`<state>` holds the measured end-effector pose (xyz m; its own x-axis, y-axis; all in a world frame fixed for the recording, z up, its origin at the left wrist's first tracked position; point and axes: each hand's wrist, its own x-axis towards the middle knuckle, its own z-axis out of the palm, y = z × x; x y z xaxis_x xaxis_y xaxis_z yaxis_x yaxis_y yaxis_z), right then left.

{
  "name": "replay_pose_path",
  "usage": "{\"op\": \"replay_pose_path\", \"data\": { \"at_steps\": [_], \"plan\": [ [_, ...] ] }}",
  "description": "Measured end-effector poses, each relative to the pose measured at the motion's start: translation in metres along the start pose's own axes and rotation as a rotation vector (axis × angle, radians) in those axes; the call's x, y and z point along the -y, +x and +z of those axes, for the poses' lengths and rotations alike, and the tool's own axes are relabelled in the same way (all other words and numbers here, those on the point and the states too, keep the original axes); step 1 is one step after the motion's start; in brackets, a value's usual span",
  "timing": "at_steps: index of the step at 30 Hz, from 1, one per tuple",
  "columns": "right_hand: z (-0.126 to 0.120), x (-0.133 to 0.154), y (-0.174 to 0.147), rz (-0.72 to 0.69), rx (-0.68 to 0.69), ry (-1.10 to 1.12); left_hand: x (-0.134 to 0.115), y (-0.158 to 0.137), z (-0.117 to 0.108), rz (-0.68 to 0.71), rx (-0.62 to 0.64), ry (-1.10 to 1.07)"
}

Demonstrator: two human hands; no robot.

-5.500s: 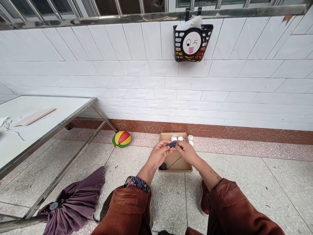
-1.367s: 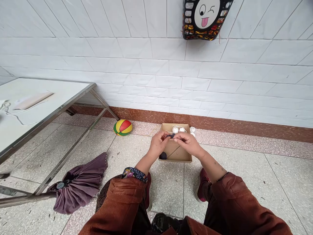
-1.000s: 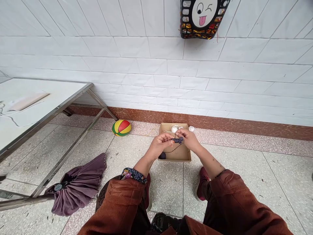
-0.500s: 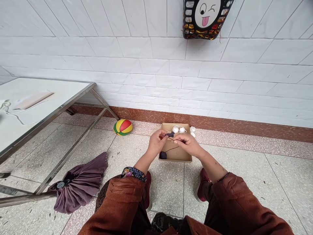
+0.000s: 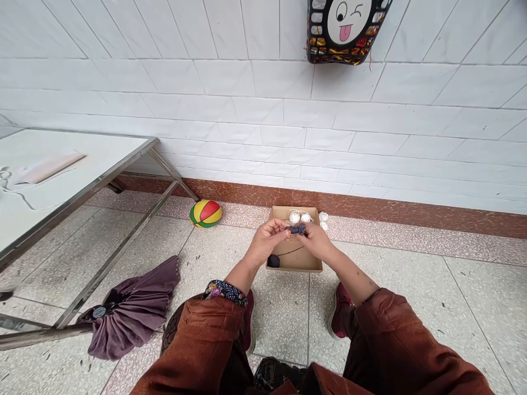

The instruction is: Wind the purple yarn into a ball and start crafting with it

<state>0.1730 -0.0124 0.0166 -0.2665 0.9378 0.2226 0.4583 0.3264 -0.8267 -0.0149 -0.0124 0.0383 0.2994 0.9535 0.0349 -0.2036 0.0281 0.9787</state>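
Note:
Above the cardboard box, a small dark blue-grey yarn piece (image 5: pixel 296 229), knitted or crocheted, is stretched between my two hands. My left hand (image 5: pixel 267 240) pinches its left end with thumb and fingers. At the other end, my right hand (image 5: pixel 317 242) closes on the piece, its fingertips partly hidden. A dark strand runs from near my right hand down to a dark yarn ball (image 5: pixel 273 261) in the near left corner of the cardboard box (image 5: pixel 294 268). White yarn balls (image 5: pixel 300 217) lie at the box's far side. Whether a hook or needle is held, I cannot tell.
More white yarn (image 5: pixel 323 220) sits on the floor just right of the box. A coloured ball (image 5: pixel 206 213) rests by the table leg, with a folded purple umbrella (image 5: pixel 135 312) nearer. The white table (image 5: pixel 94 148) stands left; a black basket (image 5: pixel 348 33) hangs on the wall.
The yarn piece has shifted slightly right and shows more fully between my hands. My right hand has changed from a fingertip pinch near a thin line to holding the piece's right end.

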Motion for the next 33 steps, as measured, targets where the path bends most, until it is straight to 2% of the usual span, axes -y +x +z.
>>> {"op": "replay_pose_path", "data": {
  "at_steps": [4,7,11,15,19,22,25,28,31,33],
  "plan": [
    [0.007,0.014,-0.008,-0.109,0.145,-0.004,0.007,0.007,-0.006,-0.008,-0.209,0.046],
    [0.003,0.022,-0.010,-0.153,0.152,0.026,0.011,0.009,-0.011,-0.022,-0.252,0.143],
    [-0.010,0.024,-0.007,-0.169,0.071,0.069,0.015,0.008,-0.012,0.017,-0.199,0.297],
    [-0.020,0.017,-0.003,-0.100,-0.071,0.080,0.014,0.004,-0.007,0.044,-0.068,0.349],
    [-0.024,0.007,0.002,-0.041,-0.177,0.062,0.007,-0.001,-0.001,-0.007,0.086,0.249],
    [-0.020,-0.001,0.005,0.008,-0.171,0.028,0.002,-0.004,0.000,-0.052,0.132,0.105],
    [-0.010,-0.006,0.005,0.015,-0.097,-0.019,0.001,-0.002,-0.001,-0.038,0.036,-0.001],
    [0.002,-0.002,0.001,-0.037,-0.026,-0.052,0.005,0.003,-0.003,-0.027,-0.110,-0.050],
    [0.006,0.010,-0.004,-0.091,0.073,-0.010,0.011,0.008,-0.007,-0.016,-0.231,0.032],
    [0.003,0.017,-0.006,-0.099,0.110,0.023,0.014,0.010,-0.010,-0.003,-0.262,0.129]
  ]
}}
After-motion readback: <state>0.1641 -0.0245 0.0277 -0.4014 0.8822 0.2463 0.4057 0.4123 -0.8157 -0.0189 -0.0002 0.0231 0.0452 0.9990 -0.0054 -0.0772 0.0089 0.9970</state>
